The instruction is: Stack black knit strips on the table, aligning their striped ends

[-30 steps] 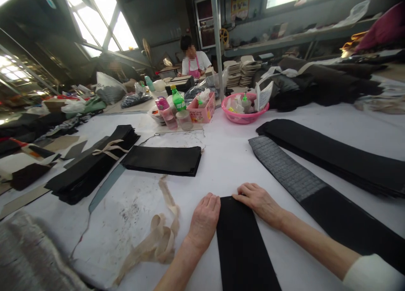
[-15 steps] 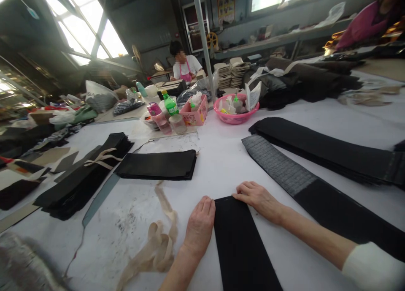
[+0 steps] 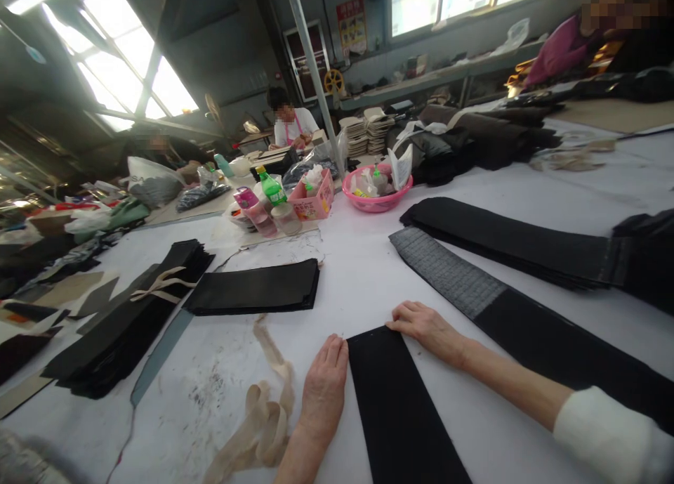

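Observation:
A long black fabric strip (image 3: pixel 403 407) lies flat on the white tabletop, its far end crossing between my hands. At the strip's far left corner, my left hand (image 3: pixel 325 386) is closed, fingers pressed together along the edge; its thumb is hidden. My right hand (image 3: pixel 426 329) pinches the far right corner between thumb and fingers. Right of it lies another black strip with a grey patterned end (image 3: pixel 447 270). Behind that is a stack of black strips (image 3: pixel 505 234). A loose beige cloth ribbon (image 3: pixel 271 417) lies curled to the left of my left hand.
A short black stack (image 3: pixel 255 287) and a tied black bundle (image 3: pixel 123 319) lie to the left. Farther back stand a pink basin (image 3: pixel 375 201), a pink box (image 3: pixel 316 204) and a green bottle (image 3: pixel 272 187). A metal pole (image 3: pixel 316 69) rises behind them. Other people sit beyond.
The view has shifted slightly, so most background things sit farther left. Both hands stay at the strip's far corners; nothing has been let go.

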`<control>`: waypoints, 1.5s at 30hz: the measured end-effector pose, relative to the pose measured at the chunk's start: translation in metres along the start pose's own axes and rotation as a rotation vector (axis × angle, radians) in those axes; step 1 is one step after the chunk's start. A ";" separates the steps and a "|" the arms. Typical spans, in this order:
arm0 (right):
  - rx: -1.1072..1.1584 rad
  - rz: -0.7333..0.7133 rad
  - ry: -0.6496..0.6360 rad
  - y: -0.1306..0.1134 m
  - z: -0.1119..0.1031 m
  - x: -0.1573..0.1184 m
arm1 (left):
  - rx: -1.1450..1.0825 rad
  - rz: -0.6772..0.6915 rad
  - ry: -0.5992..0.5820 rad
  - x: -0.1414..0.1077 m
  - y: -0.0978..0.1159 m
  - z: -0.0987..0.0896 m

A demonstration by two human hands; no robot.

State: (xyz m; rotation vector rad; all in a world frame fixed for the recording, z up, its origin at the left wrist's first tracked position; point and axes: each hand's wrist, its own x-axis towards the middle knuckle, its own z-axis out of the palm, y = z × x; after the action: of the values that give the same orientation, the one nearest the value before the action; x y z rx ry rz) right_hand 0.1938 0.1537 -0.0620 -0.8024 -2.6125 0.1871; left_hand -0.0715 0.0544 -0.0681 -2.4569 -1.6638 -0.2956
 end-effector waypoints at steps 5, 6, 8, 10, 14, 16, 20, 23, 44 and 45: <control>-0.011 0.012 0.020 0.000 0.004 -0.003 | -0.108 -0.176 -0.052 0.018 0.008 -0.022; -0.015 0.015 0.012 -0.001 0.004 -0.003 | -0.081 -0.201 -0.055 0.024 0.013 -0.025; -0.022 0.016 -0.003 -0.002 0.004 -0.003 | -0.026 -0.161 -0.064 0.035 0.025 -0.027; -0.026 0.013 -0.012 -0.002 0.003 -0.004 | -0.009 -0.050 -0.099 0.043 0.036 -0.024; -0.026 0.001 -0.006 0.001 0.001 -0.008 | 0.009 0.027 -0.159 0.047 0.043 -0.013; -0.023 -0.002 0.003 0.002 0.001 -0.009 | 0.008 0.043 -0.176 0.048 0.041 -0.012; 0.003 0.008 0.024 0.002 0.004 -0.011 | 0.037 0.095 -0.205 0.055 0.039 -0.017; 0.059 0.048 0.046 0.003 0.006 -0.014 | 0.078 0.117 -0.218 0.062 0.042 -0.021; -0.083 0.088 0.049 0.000 0.003 -0.023 | 0.128 -0.027 -0.130 0.046 0.054 -0.018; -0.074 0.105 0.055 -0.001 0.002 -0.022 | 0.125 -0.038 -0.122 0.044 0.054 -0.019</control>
State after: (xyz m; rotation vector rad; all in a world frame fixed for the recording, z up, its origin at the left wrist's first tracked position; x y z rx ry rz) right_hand 0.2089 0.1404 -0.0710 -0.9580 -2.5397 0.0973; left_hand -0.0065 0.0694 -0.0402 -2.3965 -1.7219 -0.0444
